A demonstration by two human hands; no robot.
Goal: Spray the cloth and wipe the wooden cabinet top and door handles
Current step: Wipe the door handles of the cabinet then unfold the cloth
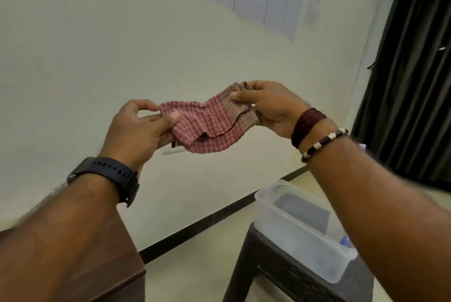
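Note:
A red and white checked cloth point(210, 126) hangs stretched between both hands at chest height in front of a pale wall. My left hand point(139, 128) pinches its left end between thumb and fingers. My right hand point(271, 106) pinches the brownish right end. The wooden cabinet point(117, 265) shows only as a dark brown corner at the lower left, mostly hidden under my left forearm. No spray bottle can be made out for certain.
A clear plastic container point(300, 223) stands on a dark woven stool point(268, 267) at the lower right, partly behind my right forearm. Dark curtains point(412, 70) hang at the right. Pale floor lies between cabinet and stool.

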